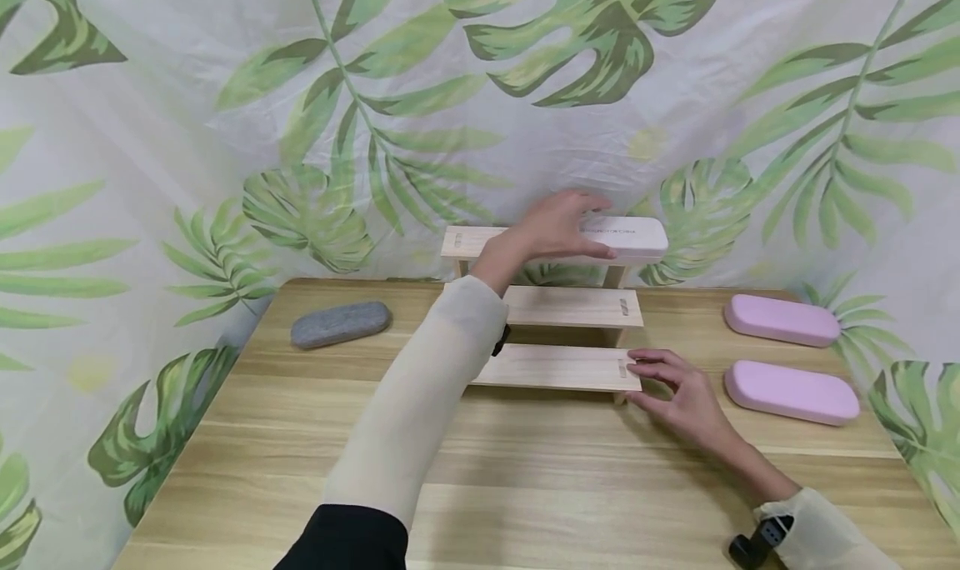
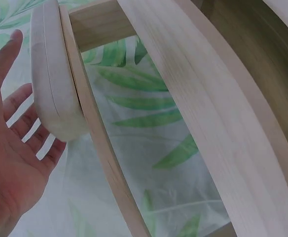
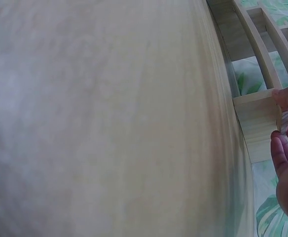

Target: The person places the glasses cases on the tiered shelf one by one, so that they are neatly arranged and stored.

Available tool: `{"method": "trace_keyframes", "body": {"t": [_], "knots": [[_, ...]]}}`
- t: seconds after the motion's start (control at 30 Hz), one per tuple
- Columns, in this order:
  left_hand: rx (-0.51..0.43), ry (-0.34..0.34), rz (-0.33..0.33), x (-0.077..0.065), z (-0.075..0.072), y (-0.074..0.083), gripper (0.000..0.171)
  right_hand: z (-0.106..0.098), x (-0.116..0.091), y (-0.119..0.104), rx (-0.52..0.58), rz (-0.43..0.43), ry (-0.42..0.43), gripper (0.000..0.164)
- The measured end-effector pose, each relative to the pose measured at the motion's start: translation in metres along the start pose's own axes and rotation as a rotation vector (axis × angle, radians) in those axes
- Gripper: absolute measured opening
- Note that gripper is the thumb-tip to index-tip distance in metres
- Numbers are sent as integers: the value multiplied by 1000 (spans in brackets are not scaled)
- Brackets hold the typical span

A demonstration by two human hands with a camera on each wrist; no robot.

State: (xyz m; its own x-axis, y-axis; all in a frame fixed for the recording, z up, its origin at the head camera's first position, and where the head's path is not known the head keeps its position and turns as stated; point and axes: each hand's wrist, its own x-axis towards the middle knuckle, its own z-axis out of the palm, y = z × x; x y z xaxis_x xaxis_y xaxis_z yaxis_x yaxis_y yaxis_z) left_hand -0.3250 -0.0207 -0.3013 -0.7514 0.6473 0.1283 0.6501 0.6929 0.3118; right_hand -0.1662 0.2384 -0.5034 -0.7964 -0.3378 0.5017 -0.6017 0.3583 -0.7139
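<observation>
A three-tier wooden display stand point(image 1: 558, 367) stands at the back of the table. On the right part of its top tier lies a white glasses case point(image 1: 633, 235) with print on its lid. My left hand point(image 1: 551, 227) is spread at the case's left end, thumb in front and fingers behind. In the left wrist view, the case point(image 2: 50, 74) has that hand's loosely bent fingers beside it, and the thumb stands away. My right hand point(image 1: 686, 399) pinches the right end of the lowest tier; the right wrist view shows thumb and fingertips on the board's end.
Two pink glasses cases point(image 1: 782, 319) lie at the table's right side, one behind the other. A grey glasses case point(image 1: 341, 325) lies at the back left. A leaf-patterned cloth point(image 1: 570, 137) hangs behind the wooden table point(image 1: 525, 470).
</observation>
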Motion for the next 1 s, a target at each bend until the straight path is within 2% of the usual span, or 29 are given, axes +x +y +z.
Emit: {"method": "trace_keyframes", "body": {"t": [0.2,0.43,0.8,1.0], "knots": [[39,23,15,-11,-3,-6,87,0,-1,2,23,-7,-11,41],[14,61,55,-24,-13,-5,86,1,0,0,6,-44,20,44],[18,83,34,-47,-25,-18,85,2,1,-1,-9,-33,25,43],[-7,110,37,-59,-29,-26,84,1,0,0,3,5,4,41]]}}
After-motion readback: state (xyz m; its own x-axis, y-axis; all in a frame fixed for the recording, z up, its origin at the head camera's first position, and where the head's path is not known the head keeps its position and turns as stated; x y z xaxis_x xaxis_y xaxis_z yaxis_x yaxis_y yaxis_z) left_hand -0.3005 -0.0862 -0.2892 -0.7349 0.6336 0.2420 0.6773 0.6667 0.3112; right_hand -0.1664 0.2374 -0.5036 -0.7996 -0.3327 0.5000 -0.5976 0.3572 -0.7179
